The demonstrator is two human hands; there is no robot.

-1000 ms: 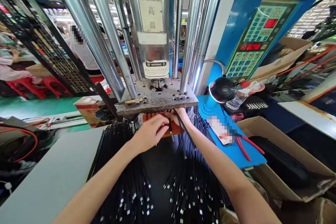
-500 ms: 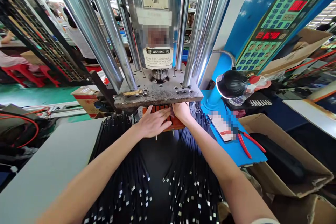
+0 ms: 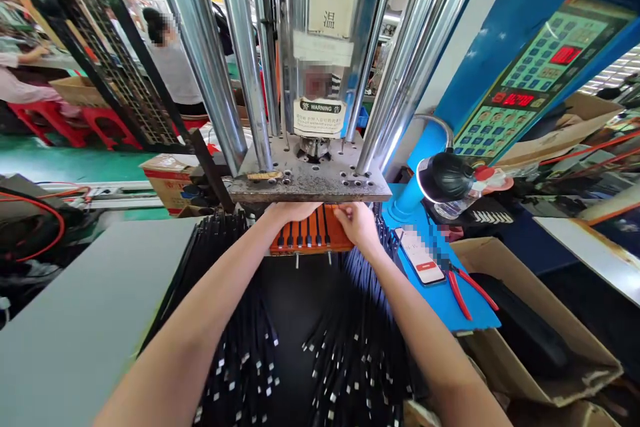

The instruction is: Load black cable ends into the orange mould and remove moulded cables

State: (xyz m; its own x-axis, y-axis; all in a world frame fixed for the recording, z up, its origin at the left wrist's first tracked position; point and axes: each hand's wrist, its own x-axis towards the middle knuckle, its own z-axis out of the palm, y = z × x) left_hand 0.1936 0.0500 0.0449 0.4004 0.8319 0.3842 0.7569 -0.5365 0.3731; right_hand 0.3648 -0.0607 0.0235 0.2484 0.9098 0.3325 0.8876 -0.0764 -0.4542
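An orange mould block (image 3: 289, 248) sits under the steel press plate (image 3: 310, 188), with several short black cable ends (image 3: 309, 239) lying side by side across it. My left hand (image 3: 296, 211) reaches over the block's back left, its fingers hidden beneath the plate. At the block's right end, my right hand (image 3: 359, 221) is closed with thumb and fingertips pinched together; whatever is between them is too small to make out. Bundles of black cables with pale metal tips (image 3: 245, 360) hang on the left, and more cables (image 3: 355, 347) hang on the right.
Chrome columns (image 3: 245, 67) rise above the plate around a cylinder with a warning label (image 3: 320, 118). On the blue shelf (image 3: 467, 320) lie a phone (image 3: 423, 260) and red-handled pliers (image 3: 460, 290). A black lamp (image 3: 447, 177), a control panel (image 3: 530, 73) and a cardboard box (image 3: 555, 387) stand right.
My left hand has moved from lying spread over the block to further back under the plate, uncovering the cable ends. The right hand stays at the right end. The view has shifted slightly.
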